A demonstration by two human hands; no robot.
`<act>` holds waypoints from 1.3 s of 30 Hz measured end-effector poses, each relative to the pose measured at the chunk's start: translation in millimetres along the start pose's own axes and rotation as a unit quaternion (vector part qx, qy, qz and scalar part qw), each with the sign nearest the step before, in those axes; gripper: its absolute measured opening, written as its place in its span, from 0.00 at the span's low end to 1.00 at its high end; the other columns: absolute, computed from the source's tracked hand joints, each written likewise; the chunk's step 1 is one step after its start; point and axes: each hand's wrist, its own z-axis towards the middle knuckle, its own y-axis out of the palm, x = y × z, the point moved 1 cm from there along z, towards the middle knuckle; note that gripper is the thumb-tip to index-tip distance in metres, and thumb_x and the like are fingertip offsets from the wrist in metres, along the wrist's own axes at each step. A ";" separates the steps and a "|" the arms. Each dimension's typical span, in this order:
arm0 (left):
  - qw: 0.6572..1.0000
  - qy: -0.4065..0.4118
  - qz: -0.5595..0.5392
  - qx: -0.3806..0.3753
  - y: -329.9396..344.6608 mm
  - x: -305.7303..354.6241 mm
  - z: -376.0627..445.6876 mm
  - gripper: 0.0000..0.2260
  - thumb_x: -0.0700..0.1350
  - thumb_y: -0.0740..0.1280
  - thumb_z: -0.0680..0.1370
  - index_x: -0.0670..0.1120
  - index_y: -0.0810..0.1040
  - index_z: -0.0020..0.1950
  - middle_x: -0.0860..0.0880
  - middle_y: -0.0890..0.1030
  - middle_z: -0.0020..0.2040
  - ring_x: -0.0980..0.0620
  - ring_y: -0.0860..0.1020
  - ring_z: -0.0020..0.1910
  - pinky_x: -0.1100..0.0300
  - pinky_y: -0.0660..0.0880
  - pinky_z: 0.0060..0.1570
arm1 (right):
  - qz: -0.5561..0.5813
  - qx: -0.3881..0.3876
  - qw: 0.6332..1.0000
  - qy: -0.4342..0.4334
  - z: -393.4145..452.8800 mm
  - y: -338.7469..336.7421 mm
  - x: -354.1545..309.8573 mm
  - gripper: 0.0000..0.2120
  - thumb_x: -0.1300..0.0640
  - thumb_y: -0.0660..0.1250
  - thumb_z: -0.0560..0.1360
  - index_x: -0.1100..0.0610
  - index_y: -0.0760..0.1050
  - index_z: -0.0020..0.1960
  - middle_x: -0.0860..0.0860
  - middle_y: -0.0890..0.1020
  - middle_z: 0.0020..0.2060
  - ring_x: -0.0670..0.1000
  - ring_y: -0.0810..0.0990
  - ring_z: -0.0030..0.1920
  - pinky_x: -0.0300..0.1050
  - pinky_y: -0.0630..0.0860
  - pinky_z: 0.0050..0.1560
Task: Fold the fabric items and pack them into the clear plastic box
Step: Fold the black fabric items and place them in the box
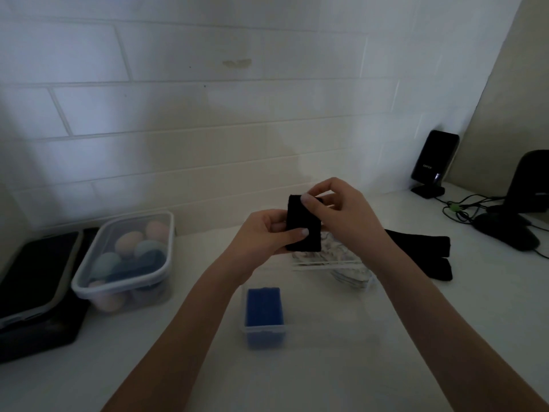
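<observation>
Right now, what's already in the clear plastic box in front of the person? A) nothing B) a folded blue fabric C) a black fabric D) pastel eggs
B: a folded blue fabric sits in the clear plastic box; both hands hold the black fabric above it.
</observation>
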 end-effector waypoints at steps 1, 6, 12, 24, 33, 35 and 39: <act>1.000 0.004 0.004 0.001 -0.5 0.4 0.1 0.10 0.35 0.70 0.72 0.46 0.80 0.50 0.49 0.86 0.43 0.50 0.84 0.45 0.60 0.81 0.46 | -0.011 0.003 1.000 0.004 -0.1 1.7 0.8 0.11 0.49 0.68 0.73 0.57 0.76 0.46 0.55 0.83 0.40 0.55 0.83 0.41 0.55 0.82 0.43; 1.000 0.021 0.014 0.009 6.2 10.3 -4.5 0.04 0.44 0.65 0.77 0.49 0.80 0.49 0.51 0.85 0.44 0.54 0.84 0.45 0.62 0.80 0.45 | -0.095 0.012 0.993 -0.062 -6.4 6.0 -8.3 0.08 0.52 0.64 0.76 0.54 0.73 0.41 0.46 0.77 0.33 0.45 0.75 0.36 0.41 0.71 0.38; 0.942 0.149 0.261 0.149 22.0 12.8 -13.0 0.14 0.50 0.54 0.81 0.43 0.69 0.42 0.51 0.73 0.33 0.61 0.71 0.30 0.70 0.68 0.31 | -0.108 0.052 0.991 -0.064 -22.7 15.1 -13.9 0.12 0.55 0.57 0.80 0.52 0.68 0.37 0.44 0.73 0.32 0.41 0.71 0.34 0.30 0.65 0.34; 0.955 0.076 0.274 0.082 9.6 17.0 -42.8 0.10 0.49 0.63 0.78 0.42 0.74 0.45 0.49 0.77 0.30 0.58 0.74 0.25 0.69 0.69 0.26 | -0.100 0.049 0.994 0.002 -62.7 17.1 -14.6 0.07 0.52 0.61 0.78 0.55 0.68 0.52 0.46 0.72 0.33 0.43 0.73 0.34 0.35 0.70 0.29; 0.875 0.087 0.472 0.062 -8.0 16.5 -72.9 0.01 0.42 0.69 0.74 0.46 0.79 0.44 0.50 0.80 0.38 0.52 0.78 0.38 0.61 0.74 0.41 | -0.109 -0.125 0.979 0.117 -79.4 2.1 0.7 0.07 0.61 0.64 0.77 0.56 0.65 0.48 0.56 0.78 0.37 0.48 0.76 0.31 0.34 0.75 0.23; 0.866 0.067 0.495 0.002 -10.4 13.5 -77.0 0.05 0.37 0.69 0.72 0.44 0.81 0.46 0.47 0.82 0.41 0.50 0.80 0.41 0.61 0.76 0.45 | -0.122 -0.155 0.970 0.144 -79.2 2.8 5.1 0.07 0.62 0.64 0.77 0.55 0.65 0.48 0.60 0.79 0.41 0.51 0.79 0.34 0.40 0.80 0.30; 0.862 0.044 0.503 -0.042 -10.2 12.3 -77.4 0.11 0.32 0.70 0.69 0.42 0.81 0.49 0.43 0.84 0.46 0.50 0.82 0.44 0.59 0.79 0.49 | -0.229 -0.172 0.951 0.117 -76.5 10.0 13.1 0.09 0.60 0.66 0.75 0.54 0.65 0.48 0.53 0.76 0.38 0.52 0.77 0.37 0.47 0.77 0.39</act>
